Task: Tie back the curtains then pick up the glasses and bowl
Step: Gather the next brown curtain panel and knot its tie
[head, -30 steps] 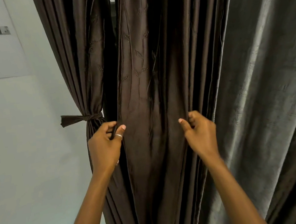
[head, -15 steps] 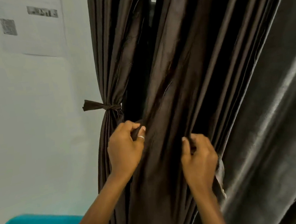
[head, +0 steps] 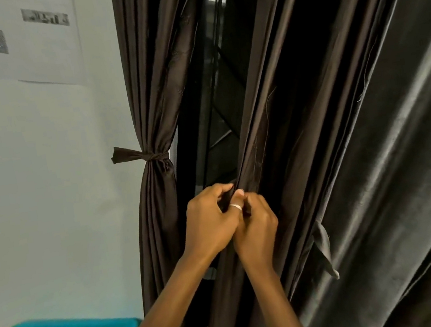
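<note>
Both arms reach up, hands touching: left hand (head: pixel 211 220) (ring on thumb) and right hand (head: pixel 256 225) pinch the gathered edge of the middle curtain (head: pixel 267 129). Left curtain (head: pixel 144 90) already bound by tie (head: pixel 139 156). Glasses, bowl unseen.

Your left hand (head: pixel 211 225) and right hand (head: pixel 257 229), apart a second ago, now touch, bunching the curtain panel (head: pixel 260 157); a dark window gap (head: pixel 217 102) opens at 12 o'clock.
</note>
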A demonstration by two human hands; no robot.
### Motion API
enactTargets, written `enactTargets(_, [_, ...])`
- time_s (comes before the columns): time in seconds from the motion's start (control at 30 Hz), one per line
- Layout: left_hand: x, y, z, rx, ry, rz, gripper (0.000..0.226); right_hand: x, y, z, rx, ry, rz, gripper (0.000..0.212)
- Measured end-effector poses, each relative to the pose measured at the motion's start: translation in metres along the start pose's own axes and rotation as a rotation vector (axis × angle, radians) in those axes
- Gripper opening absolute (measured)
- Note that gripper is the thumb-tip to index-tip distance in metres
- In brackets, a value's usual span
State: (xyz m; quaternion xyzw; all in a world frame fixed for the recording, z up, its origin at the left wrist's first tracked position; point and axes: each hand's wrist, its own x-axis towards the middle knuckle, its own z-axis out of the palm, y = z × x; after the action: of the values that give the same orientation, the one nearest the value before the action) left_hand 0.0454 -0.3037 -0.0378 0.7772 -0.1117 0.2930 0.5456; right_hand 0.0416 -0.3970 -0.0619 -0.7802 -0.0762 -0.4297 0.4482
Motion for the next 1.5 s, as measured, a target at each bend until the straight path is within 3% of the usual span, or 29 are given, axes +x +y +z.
enactTargets(0.1, [0.009,0.007,0.005,0.129,0.013,-0.051,0.051,-0.001,0.001,0.000,0.005,-0.019,0.008,0.019])
enactTargets(0.27, [0.020,0.009,0.008,0.239,0.090,-0.020,0.019,0.000,0.002,-0.003,0.020,-0.115,-0.004,0.010])
enactTargets(0.37, [0.024,0.000,0.004,0.237,0.106,0.011,0.017,0.007,-0.003,-0.022,0.017,-0.214,0.018,0.021])
enactTargets(0.4, [0.025,-0.003,0.002,0.241,0.113,0.021,0.017,0.010,-0.006,-0.031,-0.004,-0.142,0.019,0.023])
enactTargets(0.5, [0.028,-0.008,-0.002,0.224,0.130,0.045,0.017,0.022,-0.013,-0.062,-0.132,0.317,0.063,0.024])
enactTargets(0.57, [0.029,-0.010,-0.003,0.214,0.128,0.047,0.017,0.034,-0.014,-0.076,-0.197,0.405,0.138,0.041])
enactTargets(0.63, [0.029,-0.010,-0.003,0.204,0.119,0.050,0.018,0.046,-0.008,-0.079,-0.221,0.270,0.214,0.056])
enactTargets(0.7, [0.031,-0.011,-0.003,0.200,0.107,0.053,0.017,0.054,0.002,-0.079,-0.203,0.107,0.234,0.056])
enactTargets(0.8, [0.034,-0.015,-0.006,0.201,0.107,0.053,0.018,0.066,0.023,-0.083,-0.273,0.001,0.195,0.019])
enactTargets(0.87, [0.038,-0.019,-0.014,0.207,0.128,0.054,0.019,0.073,0.035,-0.091,-0.310,0.058,0.216,0.041])
enactTargets(0.93, [0.042,-0.023,-0.022,0.224,0.160,0.048,0.018,0.078,0.048,-0.100,-0.311,0.167,0.245,0.046])
enactTargets(1.1, [0.043,-0.023,-0.028,0.227,0.208,0.041,0.017,0.056,0.058,-0.098,-0.336,0.296,0.223,0.016])
enactTargets(1.2, [0.035,-0.020,-0.021,0.233,0.201,0.060,0.017,0.038,0.045,-0.085,-0.352,0.372,0.100,0.013])
enactTargets(1.5, [0.010,0.002,0.017,0.156,0.085,0.156,0.016,0.018,0.001,-0.026,-0.170,0.127,-0.063,0.013])
